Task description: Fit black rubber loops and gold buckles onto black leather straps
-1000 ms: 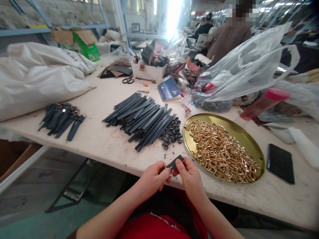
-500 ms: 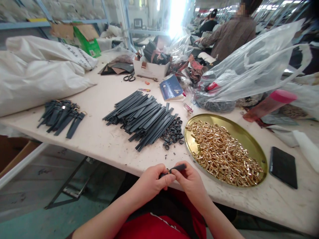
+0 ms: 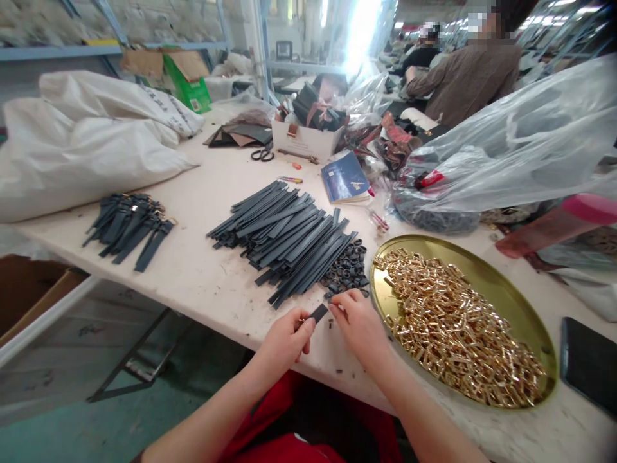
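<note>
My left hand (image 3: 288, 334) is closed around a dark strap (image 3: 319, 313), whose end sticks out between thumb and fingers toward the right. A bit of gold metal shows at the fingers, mostly hidden. My right hand (image 3: 357, 325) is just right of the strap's end, at the front of a heap of small dark loops (image 3: 346, 267). Its thumb and fingertips are drawn together; what is between them, if anything, I cannot make out. Behind both hands lies a pile of dark flat strips (image 3: 286, 238). A gold oval tray (image 3: 482, 270) full of small gold buckles (image 3: 457, 321) stands to the right.
Finished-looking straps with gold hardware (image 3: 132, 228) lie at the left, before a white sack (image 3: 96, 141). Farther back are scissors (image 3: 263, 154), a blue booklet (image 3: 346, 178) and a white box (image 3: 306, 139). A phone (image 3: 590, 360) and pink bottle (image 3: 554, 225) are at right. A person (image 3: 472, 77) sits beyond.
My hands have come apart. The right one has let go of the strap and moved forward to the dark loops; the left keeps the strap, slightly farther left. The view has shifted.
</note>
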`<state>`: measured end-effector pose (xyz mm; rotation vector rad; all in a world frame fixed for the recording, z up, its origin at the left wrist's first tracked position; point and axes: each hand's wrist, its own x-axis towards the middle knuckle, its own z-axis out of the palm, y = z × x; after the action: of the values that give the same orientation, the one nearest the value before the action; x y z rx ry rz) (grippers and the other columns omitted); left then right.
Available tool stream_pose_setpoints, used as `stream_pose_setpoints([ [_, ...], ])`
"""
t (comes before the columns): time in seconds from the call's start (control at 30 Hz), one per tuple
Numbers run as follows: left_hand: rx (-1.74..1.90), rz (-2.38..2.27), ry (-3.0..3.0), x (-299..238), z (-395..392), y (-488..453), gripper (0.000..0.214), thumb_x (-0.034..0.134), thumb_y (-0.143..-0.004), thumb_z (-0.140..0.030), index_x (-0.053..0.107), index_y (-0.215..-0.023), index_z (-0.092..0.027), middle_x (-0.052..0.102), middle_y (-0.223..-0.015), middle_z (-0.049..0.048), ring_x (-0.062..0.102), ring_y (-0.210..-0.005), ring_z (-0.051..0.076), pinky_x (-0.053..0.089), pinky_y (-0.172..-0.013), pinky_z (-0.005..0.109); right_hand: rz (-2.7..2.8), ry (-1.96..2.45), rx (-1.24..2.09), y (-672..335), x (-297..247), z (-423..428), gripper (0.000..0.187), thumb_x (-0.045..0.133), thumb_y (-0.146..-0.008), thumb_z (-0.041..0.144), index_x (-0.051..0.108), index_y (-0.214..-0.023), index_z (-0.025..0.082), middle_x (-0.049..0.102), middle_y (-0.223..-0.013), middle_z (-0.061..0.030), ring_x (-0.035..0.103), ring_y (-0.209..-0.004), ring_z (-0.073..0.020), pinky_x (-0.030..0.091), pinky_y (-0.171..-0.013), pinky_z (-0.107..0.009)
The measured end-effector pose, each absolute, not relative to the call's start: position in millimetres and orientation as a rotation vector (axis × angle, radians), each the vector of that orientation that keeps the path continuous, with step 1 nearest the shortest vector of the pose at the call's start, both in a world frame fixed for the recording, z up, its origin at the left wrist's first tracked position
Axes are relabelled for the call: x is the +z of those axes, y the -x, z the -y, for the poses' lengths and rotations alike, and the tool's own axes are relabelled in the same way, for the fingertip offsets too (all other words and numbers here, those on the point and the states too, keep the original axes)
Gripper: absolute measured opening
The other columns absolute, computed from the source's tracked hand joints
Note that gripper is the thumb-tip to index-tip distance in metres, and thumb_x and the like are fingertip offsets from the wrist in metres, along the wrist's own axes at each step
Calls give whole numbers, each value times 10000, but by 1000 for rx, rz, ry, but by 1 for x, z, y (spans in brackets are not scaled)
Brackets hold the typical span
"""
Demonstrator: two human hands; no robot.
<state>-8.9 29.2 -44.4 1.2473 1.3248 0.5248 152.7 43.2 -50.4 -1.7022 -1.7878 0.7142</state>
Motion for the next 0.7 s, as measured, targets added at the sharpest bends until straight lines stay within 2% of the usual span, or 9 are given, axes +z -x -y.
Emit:
stream_pose_setpoints([
  [0.1,590,-1333,-1245,-40,-26,1,247,422,-803,-416,487,-765,-181,445,-446,-80,363,-365,67,284,-389,177,1277,1465,1258,-158,-45,-30,188,536,-777,376,558,-771,189,549,-697,-4,530,-638,-146,435,-615,-285],
  [0.17,617,-1314,-1291,-35,-23,-5,239,436,-798,-397,503,-742,-174,438,-462,-75,384,-408,70,297,-424,180,965,1318,1471,-161,-41,-20,211,584,-744,396,539,-765,190,538,-664,24,529,-616,-125,444,-620,-278],
  [0.27,546,-1283,-1379,-29,-17,-12,236,437,-792,-372,525,-707,-171,424,-469,-71,389,-440,77,289,-435,187,774,1260,1501,-163,-37,-6,243,650,-698,364,560,-847,194,562,-733,26,535,-629,-107,439,-655,-276],
  [0.4,469,-1237,-1482,-20,-11,-15,237,442,-783,-363,551,-700,-169,428,-486,-66,389,-448,80,289,-441,197,923,1258,1516,-161,-34,8,251,657,-690,343,598,-858,166,583,-704,10,524,-634,-115,424,-657,-277],
  [0.5,530,-1196,-1486,-16,-4,-15,165,432,-784,-284,527,-859,-173,503,-554,-58,440,-500,88,328,-492,200,935,1262,1476,-160,-31,16,235,639,-703,352,594,-843,169,576,-696,18,511,-635,-110,412,-651,-264],
  [0.57,574,-1161,-1475,-14,0,-14,216,414,-776,-210,464,-984,-179,554,-617,-50,482,-555,95,355,-540,205,918,1276,1457,-159,-28,21,230,639,-703,354,583,-836,175,565,-685,29,500,-619,-103,405,-636,-252],
  [0.7,618,-1121,-1449,-10,7,-13,211,414,-775,-186,416,-986,-186,602,-696,-27,540,-655,111,386,-622,225,904,1186,1513,-157,-25,32,263,609,-730,404,575,-861,178,581,-689,14,525,-647,-121,420,-649,-264],
])
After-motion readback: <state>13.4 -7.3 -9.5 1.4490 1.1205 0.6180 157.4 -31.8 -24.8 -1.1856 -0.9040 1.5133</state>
